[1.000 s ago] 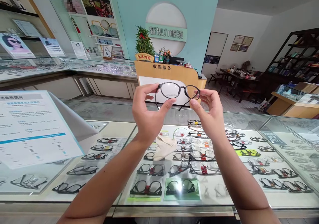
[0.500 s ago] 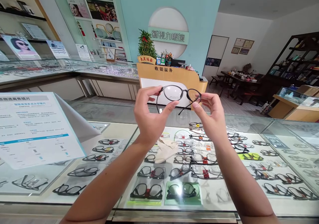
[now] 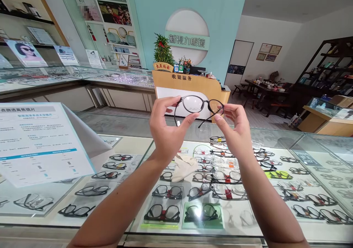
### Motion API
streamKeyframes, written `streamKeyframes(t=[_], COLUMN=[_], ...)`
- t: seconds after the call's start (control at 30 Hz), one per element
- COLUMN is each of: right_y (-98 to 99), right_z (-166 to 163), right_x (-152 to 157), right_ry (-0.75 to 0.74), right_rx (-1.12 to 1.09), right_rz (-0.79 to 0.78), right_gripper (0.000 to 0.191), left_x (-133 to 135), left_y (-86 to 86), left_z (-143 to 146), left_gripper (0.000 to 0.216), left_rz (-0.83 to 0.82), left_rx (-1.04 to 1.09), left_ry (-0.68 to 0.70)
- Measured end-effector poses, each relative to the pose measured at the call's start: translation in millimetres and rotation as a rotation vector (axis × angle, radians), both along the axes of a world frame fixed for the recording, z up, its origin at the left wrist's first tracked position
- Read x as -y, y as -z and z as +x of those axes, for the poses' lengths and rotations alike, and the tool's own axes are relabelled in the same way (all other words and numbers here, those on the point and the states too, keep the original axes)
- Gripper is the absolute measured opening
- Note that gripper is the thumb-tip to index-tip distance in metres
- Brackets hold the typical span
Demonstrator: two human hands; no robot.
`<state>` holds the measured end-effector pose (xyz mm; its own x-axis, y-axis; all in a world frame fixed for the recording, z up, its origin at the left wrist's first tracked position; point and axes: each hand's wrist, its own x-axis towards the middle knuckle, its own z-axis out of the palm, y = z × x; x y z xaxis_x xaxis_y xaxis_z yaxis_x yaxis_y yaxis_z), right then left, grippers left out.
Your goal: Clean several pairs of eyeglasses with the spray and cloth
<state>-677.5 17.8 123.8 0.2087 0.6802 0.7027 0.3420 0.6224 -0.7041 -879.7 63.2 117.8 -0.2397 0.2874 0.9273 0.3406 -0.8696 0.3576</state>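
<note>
A pair of eyeglasses with thin black round frames is held up in front of me, above the glass display counter. My left hand grips its left side near the hinge, fingers behind and thumb below the left lens. At the other side, my right hand pinches the frame by its right hinge between thumb and fingers. Both temple arms are unfolded, pointing down toward me. Beneath my hands, a beige cloth lies crumpled on the counter glass.
Several rows of eyeglasses show under the counter's glass top. A folded white-and-blue sign stands at the left. Beyond are a wooden cashier desk with a potted plant, more display cases and a dark table at the right.
Almost nothing differs. The view has shifted very slightly, and both hands keep the same grip on the eyeglasses.
</note>
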Motion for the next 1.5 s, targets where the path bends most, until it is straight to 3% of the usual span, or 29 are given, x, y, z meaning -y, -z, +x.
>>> streamKeyframes(t=[0.9, 1.17, 1.5], right_y=[-0.5, -1.6, 1.3], right_z=[0.1, 0.4, 3.8], right_x=[1.7, 1.7, -4.8], right_ry=[0.019, 0.02, -0.025], right_rx=[0.02, 0.032, 0.022], right_rz=[-0.003, -0.008, -0.042], right_gripper=[0.037, 0.036, 0.035], left_x=[0.0, -0.6, 0.6], left_y=[-0.4, 0.1, -1.8], left_z=[-0.2, 0.5, 0.2], left_gripper=[0.048, 0.048, 0.048], left_rz=[0.006, -0.026, 0.044], left_rx=[-0.001, -0.005, -0.036], left_ry=[0.007, -0.034, -0.075])
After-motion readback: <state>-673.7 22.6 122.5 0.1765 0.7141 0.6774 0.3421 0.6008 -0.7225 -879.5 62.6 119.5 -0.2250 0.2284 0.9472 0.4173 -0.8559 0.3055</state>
